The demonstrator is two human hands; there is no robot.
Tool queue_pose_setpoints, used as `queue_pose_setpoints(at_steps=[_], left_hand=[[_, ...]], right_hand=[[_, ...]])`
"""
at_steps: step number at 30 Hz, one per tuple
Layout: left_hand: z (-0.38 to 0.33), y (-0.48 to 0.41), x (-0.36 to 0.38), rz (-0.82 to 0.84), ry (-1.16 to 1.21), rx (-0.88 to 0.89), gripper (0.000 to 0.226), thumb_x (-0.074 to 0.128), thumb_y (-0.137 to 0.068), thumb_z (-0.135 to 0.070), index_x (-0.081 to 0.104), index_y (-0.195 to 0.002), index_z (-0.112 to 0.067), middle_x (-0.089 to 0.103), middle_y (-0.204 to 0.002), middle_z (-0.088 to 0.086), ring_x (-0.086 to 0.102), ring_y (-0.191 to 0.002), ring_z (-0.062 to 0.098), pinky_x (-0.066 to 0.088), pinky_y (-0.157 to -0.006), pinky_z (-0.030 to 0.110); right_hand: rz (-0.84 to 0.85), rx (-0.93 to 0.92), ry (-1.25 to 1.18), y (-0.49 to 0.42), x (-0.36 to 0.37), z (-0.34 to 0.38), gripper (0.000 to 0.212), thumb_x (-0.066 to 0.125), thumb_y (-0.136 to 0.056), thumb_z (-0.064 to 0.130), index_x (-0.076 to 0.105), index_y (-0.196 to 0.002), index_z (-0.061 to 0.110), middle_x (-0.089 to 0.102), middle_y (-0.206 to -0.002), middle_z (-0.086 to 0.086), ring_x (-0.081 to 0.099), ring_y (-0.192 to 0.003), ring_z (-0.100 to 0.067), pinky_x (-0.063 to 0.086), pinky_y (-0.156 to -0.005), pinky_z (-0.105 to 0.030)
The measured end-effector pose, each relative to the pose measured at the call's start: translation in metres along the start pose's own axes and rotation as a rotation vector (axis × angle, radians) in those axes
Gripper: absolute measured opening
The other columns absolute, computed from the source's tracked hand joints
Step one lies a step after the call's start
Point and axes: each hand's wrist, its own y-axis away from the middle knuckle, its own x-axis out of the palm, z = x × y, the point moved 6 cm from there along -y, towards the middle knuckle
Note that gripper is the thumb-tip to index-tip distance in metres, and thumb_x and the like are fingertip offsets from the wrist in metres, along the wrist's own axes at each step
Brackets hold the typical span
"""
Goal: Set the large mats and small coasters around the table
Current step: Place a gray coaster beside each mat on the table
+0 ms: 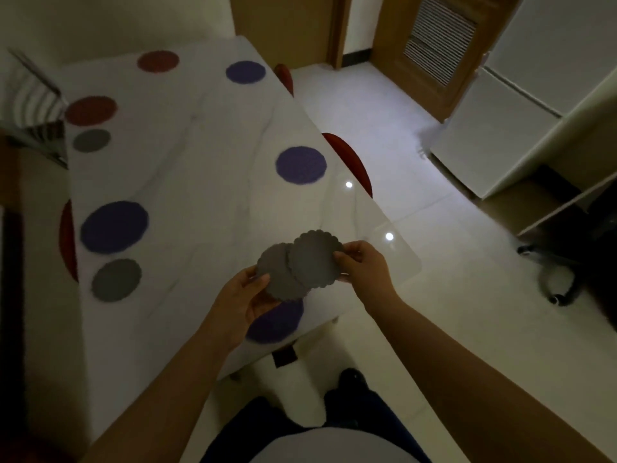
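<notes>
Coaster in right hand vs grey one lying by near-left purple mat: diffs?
The held coaster is off the table, pinched by the right hand; the lying coaster rests flat on it, untouched. The held coaster overlaps a second coaster in the left hand; the lying coaster sits alone, apart from the purple mat. Both are grey, round, scallop-edged.

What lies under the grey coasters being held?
A purple mat on the table, partly showing; its far part is covered by the coasters and left hand.
</notes>
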Motion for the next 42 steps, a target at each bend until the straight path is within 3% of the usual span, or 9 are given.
queue_pose_setpoints(at_steps=[2, 5, 12, 17, 23, 28, 32, 36, 42], left_hand=[[0.008, 0.001, 0.003, -0.105, 0.081, 0.051, 0.029, 0.062, -0.083, -0.018, 0.062, -0.111, -0.014, 0.075, -0.104, 0.006, 0.071, -0.093, 0.021, 0.058, -0.069, 0.027], [0.020, 0.006, 0.002, -0.271, 0.152, 0.093, 0.018, 0.057, -0.091, -0.011, 0.064, -0.108, -0.013, 0.075, -0.102, 0.005, 0.072, -0.091, 0.018, 0.059, -0.066, 0.027], [0.027, 0.037, -0.008, -0.452, 0.307, 0.196, 0.026, 0.059, -0.091, -0.015, 0.061, -0.116, -0.011, 0.073, -0.108, 0.006, 0.070, -0.096, 0.018, 0.059, -0.070, 0.028], [0.037, 0.067, -0.026, -0.558, 0.319, 0.219, 0.028, 0.060, -0.089, -0.017, 0.061, -0.117, -0.011, 0.073, -0.109, 0.007, 0.070, -0.094, 0.020, 0.058, -0.070, 0.028], [0.047, 0.079, -0.036, -0.590, 0.307, 0.209, 0.029, 0.059, -0.090, -0.017, 0.061, -0.118, -0.011, 0.073, -0.109, 0.006, 0.070, -0.093, 0.021, 0.058, -0.071, 0.028], [0.045, 0.061, -0.028, -0.541, 0.255, 0.161, 0.033, 0.063, -0.086, -0.019, 0.062, -0.117, -0.011, 0.073, -0.109, 0.007, 0.070, -0.095, 0.021, 0.059, -0.071, 0.029], [0.039, 0.029, 0.003, -0.454, 0.231, 0.137, 0.045, 0.065, -0.080, -0.024, 0.059, -0.122, -0.010, 0.071, -0.115, 0.009, 0.068, -0.103, 0.022, 0.058, -0.076, 0.030], [0.038, -0.014, 0.051, -0.383, 0.205, 0.122, 0.041, 0.064, -0.079, -0.024, 0.062, -0.118, -0.012, 0.071, -0.114, 0.009, 0.069, -0.100, 0.022, 0.058, -0.072, 0.029], [0.056, -0.103, 0.149, -0.394, 0.186, 0.099, 0.022, 0.058, -0.090, -0.013, 0.061, -0.113, -0.013, 0.070, -0.107, 0.007, 0.073, -0.084, 0.017, 0.058, -0.063, 0.027]], right_hand=[[0.039, 0.035, -0.023, -0.019, -0.016, -0.005, 0.015, 0.060, -0.088, 0.015, 0.056, -0.101, 0.010, 0.062, -0.093, -0.005, 0.065, -0.086, -0.021, 0.055, -0.057, -0.020], [0.129, 0.035, 0.103, -0.044, -0.030, -0.017, 0.016, 0.059, -0.089, 0.015, 0.055, -0.103, 0.008, 0.061, -0.099, -0.010, 0.065, -0.087, -0.025, 0.056, -0.062, -0.024], [0.285, 0.163, 0.305, -0.074, -0.009, -0.058, 0.026, 0.060, -0.089, 0.016, 0.056, -0.113, 0.005, 0.057, -0.101, -0.010, 0.060, -0.083, -0.022, 0.053, -0.057, -0.023], [0.360, 0.194, 0.444, -0.080, 0.010, -0.082, 0.018, 0.060, -0.088, 0.017, 0.053, -0.104, 0.012, 0.059, -0.107, -0.014, 0.061, -0.093, -0.028, 0.056, -0.083, -0.042], [0.347, 0.063, 0.727, -0.090, 0.006, -0.078, 0.031, 0.056, -0.090, 0.022, 0.050, -0.118, 0.012, 0.062, -0.111, -0.013, 0.056, -0.087, -0.021, 0.049, -0.081, -0.033], [0.356, 0.011, 0.849, -0.093, -0.010, -0.074, 0.038, 0.052, -0.092, 0.033, 0.051, -0.125, 0.015, 0.061, -0.120, -0.010, 0.058, -0.106, -0.026, 0.043, -0.090, -0.034], [0.282, 0.027, 0.754, -0.102, -0.034, -0.064, 0.027, 0.049, -0.094, 0.031, 0.058, -0.112, 0.014, 0.063, -0.110, -0.008, 0.059, -0.103, -0.026, 0.045, -0.095, -0.038], [0.213, -0.033, 0.502, -0.121, -0.064, -0.047, 0.014, 0.047, -0.093, 0.024, 0.058, -0.090, 0.017, 0.063, -0.087, -0.004, 0.064, -0.085, -0.026, 0.053, -0.082, -0.036], [0.361, -0.037, 0.222, -0.182, -0.118, -0.025, 0.026, 0.048, -0.095, 0.029, 0.058, -0.118, 0.020, 0.063, -0.113, 0.000, 0.064, -0.089, -0.016, 0.054, -0.079, -0.028]])
